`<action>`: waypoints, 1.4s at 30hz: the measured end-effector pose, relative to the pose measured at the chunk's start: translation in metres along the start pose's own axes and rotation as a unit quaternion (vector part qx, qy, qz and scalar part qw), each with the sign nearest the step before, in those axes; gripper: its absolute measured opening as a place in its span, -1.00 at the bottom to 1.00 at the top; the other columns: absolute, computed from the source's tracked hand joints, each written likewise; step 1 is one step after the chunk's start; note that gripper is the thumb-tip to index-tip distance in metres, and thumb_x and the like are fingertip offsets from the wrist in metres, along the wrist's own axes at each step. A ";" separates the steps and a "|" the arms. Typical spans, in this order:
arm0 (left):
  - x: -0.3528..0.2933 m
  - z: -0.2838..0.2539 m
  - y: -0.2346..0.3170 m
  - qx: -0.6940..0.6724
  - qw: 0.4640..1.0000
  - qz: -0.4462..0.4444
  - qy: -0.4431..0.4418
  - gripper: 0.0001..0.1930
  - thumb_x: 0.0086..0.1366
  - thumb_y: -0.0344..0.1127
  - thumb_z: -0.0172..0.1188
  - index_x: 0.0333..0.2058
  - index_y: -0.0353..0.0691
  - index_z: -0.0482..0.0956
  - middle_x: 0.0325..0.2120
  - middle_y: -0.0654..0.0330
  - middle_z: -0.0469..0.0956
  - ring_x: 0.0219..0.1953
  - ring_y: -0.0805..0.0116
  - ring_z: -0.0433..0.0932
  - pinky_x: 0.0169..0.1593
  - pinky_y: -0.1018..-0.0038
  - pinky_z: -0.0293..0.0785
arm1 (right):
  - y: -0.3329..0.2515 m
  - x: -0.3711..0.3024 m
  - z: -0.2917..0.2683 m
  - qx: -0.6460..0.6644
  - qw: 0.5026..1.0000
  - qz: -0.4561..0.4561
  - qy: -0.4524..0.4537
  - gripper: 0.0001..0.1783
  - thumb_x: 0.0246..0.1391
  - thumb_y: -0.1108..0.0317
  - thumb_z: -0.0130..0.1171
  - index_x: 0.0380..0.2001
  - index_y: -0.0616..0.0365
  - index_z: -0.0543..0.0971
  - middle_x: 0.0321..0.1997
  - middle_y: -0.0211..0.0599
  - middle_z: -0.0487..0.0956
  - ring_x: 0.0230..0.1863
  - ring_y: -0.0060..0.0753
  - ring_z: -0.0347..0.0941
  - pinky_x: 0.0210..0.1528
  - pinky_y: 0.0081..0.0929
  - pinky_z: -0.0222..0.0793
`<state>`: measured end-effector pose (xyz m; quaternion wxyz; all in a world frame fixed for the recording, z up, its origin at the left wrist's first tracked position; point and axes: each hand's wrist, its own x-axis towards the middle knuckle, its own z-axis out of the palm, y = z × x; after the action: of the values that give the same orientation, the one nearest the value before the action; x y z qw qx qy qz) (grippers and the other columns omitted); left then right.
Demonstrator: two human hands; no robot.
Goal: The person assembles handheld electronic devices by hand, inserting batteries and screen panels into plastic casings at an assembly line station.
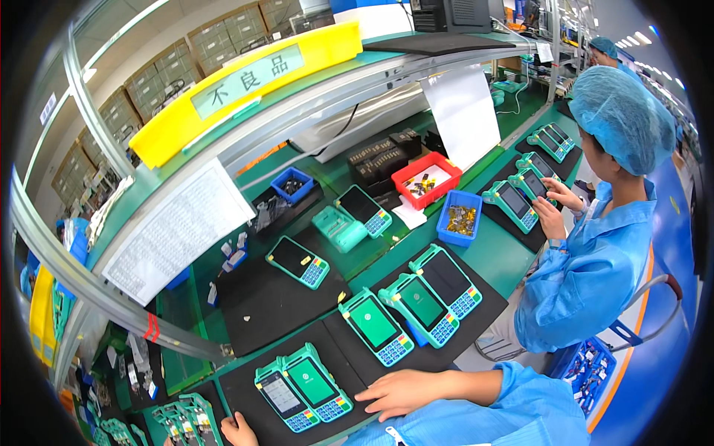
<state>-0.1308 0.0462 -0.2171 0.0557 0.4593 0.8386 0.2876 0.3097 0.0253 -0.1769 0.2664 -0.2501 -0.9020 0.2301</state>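
Observation:
My right hand (405,392) lies palm down on the black mat (349,357), fingers stretched and holding nothing. Just left of its fingertips are two green handheld payment terminals side by side: one with a lit text screen (282,394), the other with a green screen (314,380). At the lower edge, my left hand (238,431) shows only partly, its visible fingers apart by the mat's left edge. Beyond my right hand stand more terminals: one with a green screen (373,321), one with a darker green screen (422,303), and a dark-screened one (448,275).
Further back lie a terminal (297,260), a green shell (341,227), a red tray (426,181) and a blue bin of small parts (460,218). Opened terminal units (182,420) sit at lower left. A co-worker (595,238) handles terminals at right. A metal post (134,316) crosses the left.

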 end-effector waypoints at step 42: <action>-0.025 -0.002 0.026 0.107 0.987 0.026 0.114 -0.55 0.21 -0.02 0.20 -0.23 -0.39 0.54 -0.31 -0.19 0.53 -0.21 -0.18 0.49 -0.09 0.08 0.39 | 0.214 -0.029 -0.251 -0.384 0.818 0.324 0.281 -0.84 -0.15 0.47 0.28 -0.40 0.21 0.58 -0.19 -0.18 0.59 -0.14 -0.04 0.52 -0.14 -0.20 0.47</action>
<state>-0.0976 0.0359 -0.2058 -0.0976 0.4480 0.8534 0.2480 0.5512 0.2436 -0.1161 0.3011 -0.6641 -0.6695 -0.1419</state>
